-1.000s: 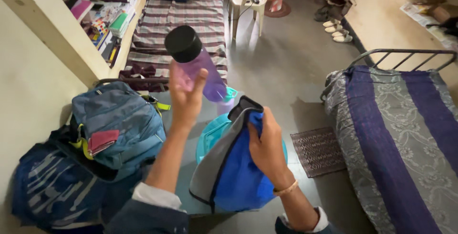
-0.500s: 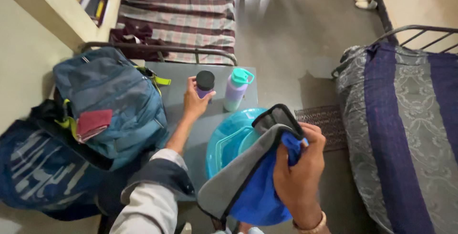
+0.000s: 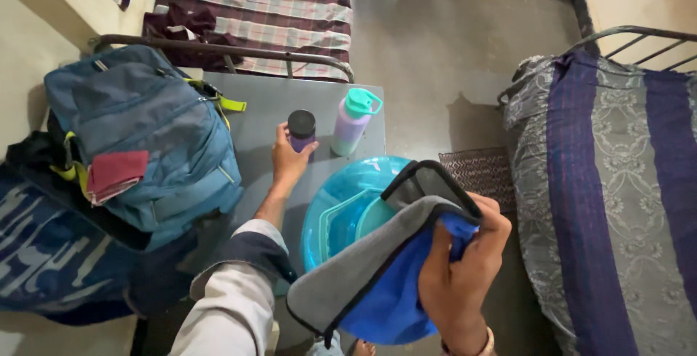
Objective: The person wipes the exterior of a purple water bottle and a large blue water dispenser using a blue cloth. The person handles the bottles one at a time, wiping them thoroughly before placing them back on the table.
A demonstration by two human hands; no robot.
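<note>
Grey, smooth and flat, the metal table top carries everything the hands deal with, its far edge against the dark rounded rail of a bed spread with a checked maroon and white cover. On the table's left side slumps a bulky blue fabric backpack with lime-yellow strap ends and a dull red cloth patch on its front. Nearer the person sits a round translucent blue plastic tub, glossy, with a pale scoop-shaped piece inside it.

Over the tub's near rim hangs a soft two-sided cloth, grey on one face and bright blue on the other, edged in black. The right hand is bunched tight around its folds, holding it up above the tub.

Beyond the tub the left hand reaches forward, fingers wrapped around a small purple cylindrical bottle with a wide black screw cap, which stands upright on the table. Just beside it, to the right and not touched, stands a taller pale lilac bottle with a teal flip lid. The two hands are well apart.
</note>
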